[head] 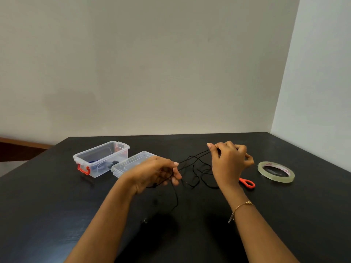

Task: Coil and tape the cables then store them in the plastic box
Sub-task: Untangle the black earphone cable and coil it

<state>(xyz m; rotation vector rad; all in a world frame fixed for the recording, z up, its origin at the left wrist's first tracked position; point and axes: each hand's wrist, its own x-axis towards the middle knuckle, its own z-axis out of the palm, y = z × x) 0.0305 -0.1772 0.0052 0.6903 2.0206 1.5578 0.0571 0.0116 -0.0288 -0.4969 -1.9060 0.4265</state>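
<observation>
On the black table point(57, 205), pale walls point(152, 63) behind.

A black table point(57, 215) carries everything. The clear plastic box point(101, 158) stands open at its far left. Just right of the box lies its lid point(131, 163); farther right, loose black cable point(197, 173), orange scissor handles point(247, 183), then a tape roll point(276, 170).
</observation>
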